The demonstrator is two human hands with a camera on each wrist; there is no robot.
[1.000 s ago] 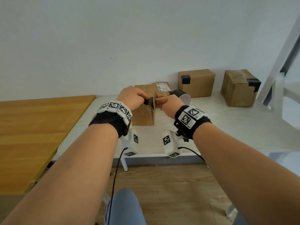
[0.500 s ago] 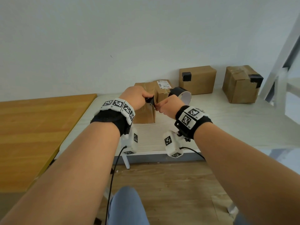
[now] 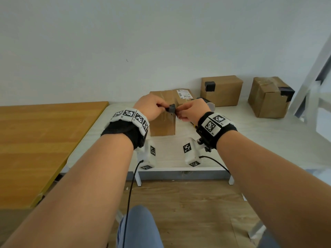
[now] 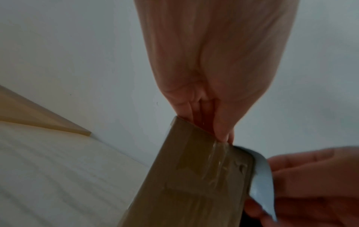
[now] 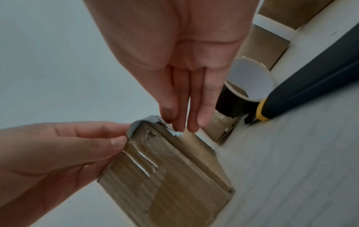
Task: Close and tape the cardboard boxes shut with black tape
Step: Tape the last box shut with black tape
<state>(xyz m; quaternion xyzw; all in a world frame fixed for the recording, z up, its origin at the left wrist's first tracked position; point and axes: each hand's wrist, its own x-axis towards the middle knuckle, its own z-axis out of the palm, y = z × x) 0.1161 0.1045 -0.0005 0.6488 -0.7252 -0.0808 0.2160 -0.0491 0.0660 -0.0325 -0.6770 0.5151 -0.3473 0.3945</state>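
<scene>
Right now your two hands meet at the top front corner of the box, which stands on the worktop just under them. A short strip of black tape is folded over that corner. Your left hand pinches the tape's near end between thumb and finger: that grip is grasping the tape. Your right hand has its fingers held out straight, tips pressing the tape's other end down on the box's side, so that grip is not clenched.

The tape is thin, soft and sticky, and I think it will crease or stick to itself if you let it go slack. Keep it pulled tight and hold it only by its edge. The box looks light and a bit crumpled, with old clear tape on it, so it may slide or tip when you push. Press on the corner and edges, where the card is stiffest, not on the middle of a flap.

The tape roll and a black and yellow knife lie just past your right fingers. Two taped boxes sit farther off to your right.
</scene>
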